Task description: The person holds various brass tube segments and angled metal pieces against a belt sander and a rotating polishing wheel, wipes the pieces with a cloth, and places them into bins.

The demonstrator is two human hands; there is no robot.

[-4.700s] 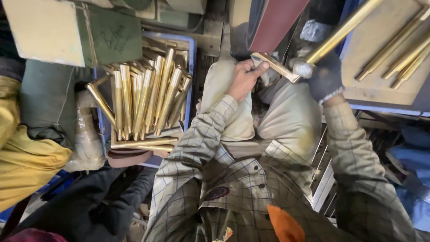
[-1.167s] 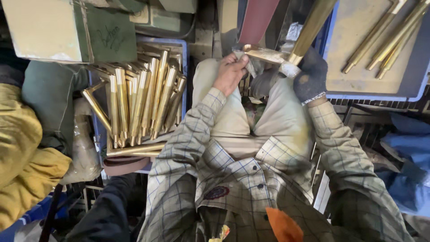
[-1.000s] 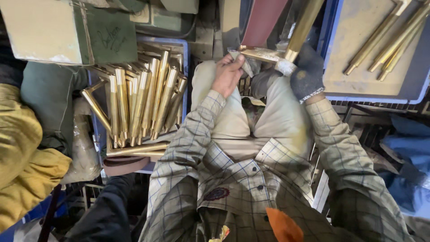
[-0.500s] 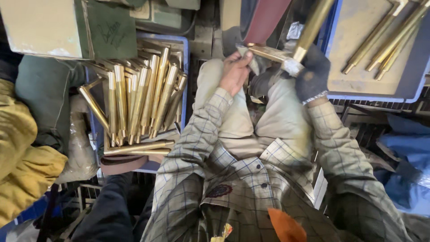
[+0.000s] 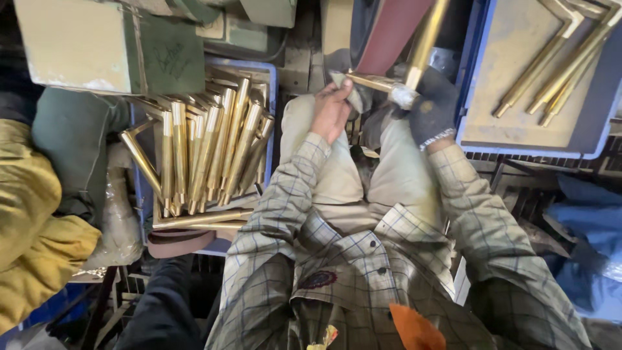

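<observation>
A seated person in a checked shirt, seen from above, holds an L-shaped brass piece (image 5: 405,61) over their knees with both hands. The left hand (image 5: 332,110), bare, grips the short arm of the piece through a scrap of grey cloth (image 5: 346,87), fingers curled around it. The right hand (image 5: 433,107), in a dark glove, is clamped on the corner where the two arms meet. The long arm rises steeply from that corner to the top edge, lying close against a reddish-brown sanding belt (image 5: 392,32); whether the two touch cannot be told. The hands sit near each other, joined only by the piece between them.

To the person's left, a blue crate (image 5: 271,78) is packed with many similar brass pieces (image 5: 207,149), standing in a loose fan. To the right, a blue tray (image 5: 518,146) lined with tan board holds a few more brass pieces (image 5: 564,65), lying slantwise. A loop of brown belt (image 5: 178,243) rests at the crate's near end. A yellow-sleeved arm (image 5: 32,246) shows at the left edge.
</observation>
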